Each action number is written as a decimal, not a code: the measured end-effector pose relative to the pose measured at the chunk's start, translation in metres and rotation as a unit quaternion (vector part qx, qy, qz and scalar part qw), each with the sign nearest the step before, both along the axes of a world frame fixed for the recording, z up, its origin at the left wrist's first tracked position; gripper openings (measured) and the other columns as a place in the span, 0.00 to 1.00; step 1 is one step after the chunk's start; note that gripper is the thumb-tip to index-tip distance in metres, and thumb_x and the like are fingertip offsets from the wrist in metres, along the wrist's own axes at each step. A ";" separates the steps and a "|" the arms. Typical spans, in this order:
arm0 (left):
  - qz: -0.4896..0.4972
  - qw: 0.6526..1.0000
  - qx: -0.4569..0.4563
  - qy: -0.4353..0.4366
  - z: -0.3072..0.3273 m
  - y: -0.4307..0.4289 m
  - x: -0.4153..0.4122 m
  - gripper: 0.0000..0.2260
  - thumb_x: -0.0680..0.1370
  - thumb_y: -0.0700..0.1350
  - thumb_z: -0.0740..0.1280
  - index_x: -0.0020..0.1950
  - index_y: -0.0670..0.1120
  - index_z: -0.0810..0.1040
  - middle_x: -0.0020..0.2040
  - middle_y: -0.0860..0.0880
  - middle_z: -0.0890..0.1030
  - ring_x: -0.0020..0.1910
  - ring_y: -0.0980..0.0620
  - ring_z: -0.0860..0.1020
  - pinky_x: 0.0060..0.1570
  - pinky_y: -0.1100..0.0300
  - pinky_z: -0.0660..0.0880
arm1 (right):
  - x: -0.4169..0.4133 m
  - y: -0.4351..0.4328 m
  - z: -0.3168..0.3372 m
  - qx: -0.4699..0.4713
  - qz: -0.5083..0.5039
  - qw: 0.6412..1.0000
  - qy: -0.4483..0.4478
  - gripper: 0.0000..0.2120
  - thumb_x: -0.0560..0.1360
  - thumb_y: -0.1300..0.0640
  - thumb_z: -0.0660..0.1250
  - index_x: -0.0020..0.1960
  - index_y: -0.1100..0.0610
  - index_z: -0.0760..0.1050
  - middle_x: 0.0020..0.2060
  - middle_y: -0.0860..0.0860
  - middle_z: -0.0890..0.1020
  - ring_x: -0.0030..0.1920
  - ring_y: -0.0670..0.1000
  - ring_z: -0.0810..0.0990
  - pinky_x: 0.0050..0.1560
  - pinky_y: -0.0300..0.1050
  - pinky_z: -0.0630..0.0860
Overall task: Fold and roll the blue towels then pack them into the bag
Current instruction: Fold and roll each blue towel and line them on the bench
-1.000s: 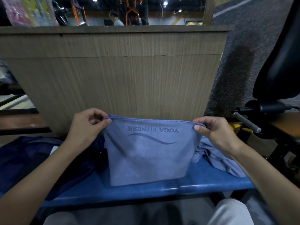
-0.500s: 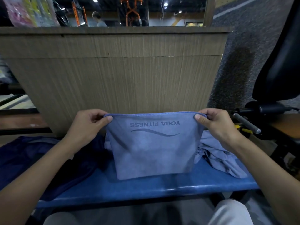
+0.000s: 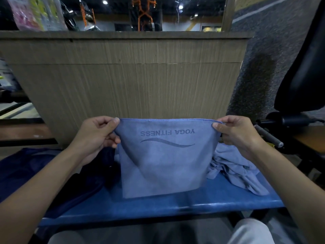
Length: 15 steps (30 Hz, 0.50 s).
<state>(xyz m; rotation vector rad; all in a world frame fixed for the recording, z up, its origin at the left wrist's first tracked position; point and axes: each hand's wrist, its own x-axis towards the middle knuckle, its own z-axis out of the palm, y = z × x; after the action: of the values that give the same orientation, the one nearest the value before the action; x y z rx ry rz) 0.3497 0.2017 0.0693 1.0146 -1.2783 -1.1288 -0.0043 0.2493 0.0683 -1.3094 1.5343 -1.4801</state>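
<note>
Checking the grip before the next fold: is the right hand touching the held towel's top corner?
Touching. The head view shows the right hand pinching the held towel at its top right corner, thumb pressed onto the cloth.

Place: a gym | orange exercise racks [image 3: 143, 14] stood behind a wood-grain counter [image 3: 123, 76] | blue padded bench [image 3: 175, 205] in front | black padded machine seat [image 3: 304, 67] with a knurled bar [image 3: 268, 136] | towel [image 3: 165, 161] read "YOGA FITNESS"

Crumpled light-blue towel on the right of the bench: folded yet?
Not folded. The crumpled light-blue towel lies bunched and wrinkled on the blue bench.
</note>
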 end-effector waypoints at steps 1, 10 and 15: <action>-0.001 1.000 0.000 -0.004 0.000 0.000 0.000 0.06 0.80 0.40 0.65 0.44 0.40 0.76 0.28 0.46 0.76 0.22 0.53 0.74 0.19 0.64 0.71 | 0.002 0.001 0.000 -0.005 0.008 1.000 -0.025 0.04 0.75 0.65 0.69 0.42 0.60 0.77 0.27 0.52 0.78 0.23 0.46 0.74 0.25 0.38 0.71; 0.014 1.000 -0.009 -0.026 0.002 0.000 -0.002 0.04 0.78 0.37 0.68 0.44 0.42 0.76 0.33 0.46 0.79 0.25 0.52 0.79 0.20 0.64 0.73 | 0.005 -0.001 -0.002 -0.041 -0.001 0.997 -0.065 0.07 0.80 0.62 0.63 0.46 0.63 0.77 0.30 0.56 0.77 0.29 0.49 0.76 0.32 0.41 0.76; -0.001 1.000 0.000 -0.021 0.002 -0.002 -0.008 0.04 0.81 0.37 0.63 0.47 0.41 0.72 0.41 0.39 0.78 0.32 0.46 0.84 0.24 0.61 0.78 | 0.008 -0.007 -0.001 -0.021 -0.010 0.998 -0.057 0.07 0.80 0.65 0.61 0.44 0.61 0.74 0.32 0.58 0.77 0.29 0.47 0.79 0.34 0.43 0.77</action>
<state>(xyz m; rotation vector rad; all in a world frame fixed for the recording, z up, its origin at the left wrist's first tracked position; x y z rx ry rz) 0.3414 0.1994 0.0710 1.0412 -1.3142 -1.1139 0.0039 0.2423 0.0675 -1.2151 1.4544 -1.5794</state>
